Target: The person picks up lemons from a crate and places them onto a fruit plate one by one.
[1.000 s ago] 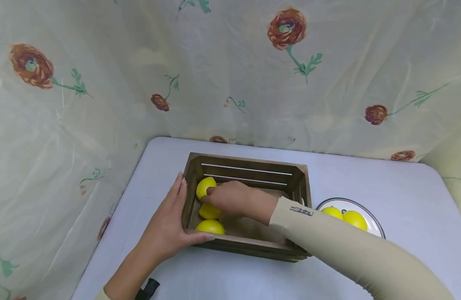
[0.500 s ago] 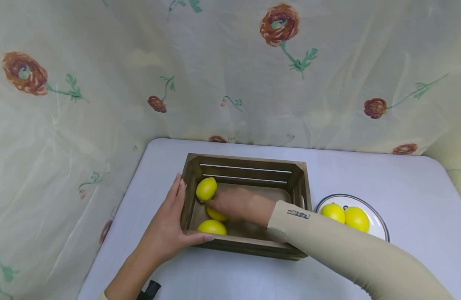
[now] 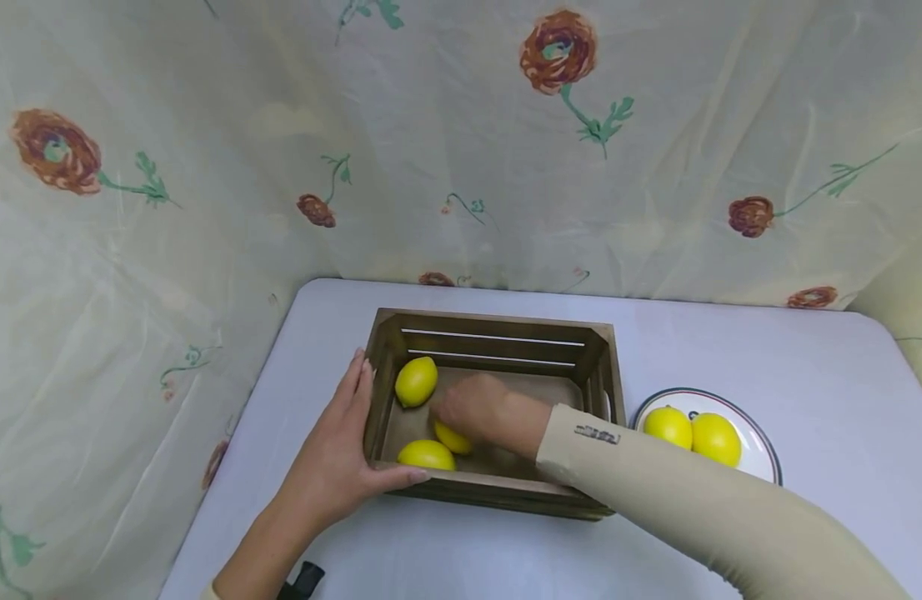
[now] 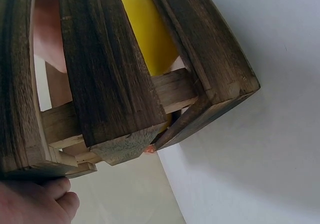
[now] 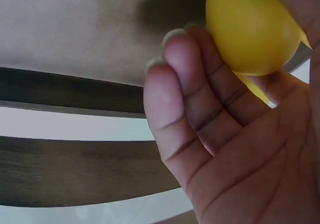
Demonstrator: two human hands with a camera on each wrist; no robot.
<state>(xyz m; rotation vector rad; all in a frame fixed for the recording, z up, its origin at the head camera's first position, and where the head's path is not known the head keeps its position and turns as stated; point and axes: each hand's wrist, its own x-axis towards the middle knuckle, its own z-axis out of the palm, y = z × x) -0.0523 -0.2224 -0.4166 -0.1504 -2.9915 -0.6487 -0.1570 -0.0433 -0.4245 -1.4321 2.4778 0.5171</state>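
My right hand (image 3: 482,408) is inside a brown slatted wooden crate (image 3: 498,319) and holds a yellow lemon (image 3: 453,438) low over the crate floor. In the right wrist view this lemon (image 5: 252,28) sits between the thumb and curled fingers (image 5: 165,101). Two more lemons lie at the crate's left end, one at the back (image 3: 416,382) and one at the front (image 3: 427,455). My left hand (image 3: 337,446) rests on the front left corner, fingers straight along the left side and thumb on the front rim. Through the slats the left wrist view shows a lemon (image 4: 147,31).
Right of the crate a white plate (image 3: 757,454) with a dark rim bears two lemons (image 3: 716,439), partly behind my right sleeve (image 3: 678,475). A black object (image 3: 303,579) is by my left wrist. Flowered curtain (image 3: 461,142) hangs behind the white table (image 3: 446,550).
My right hand has moved right inside the crate with the front-middle lemon, away from the back left lemon. My left hand stays on the corner.
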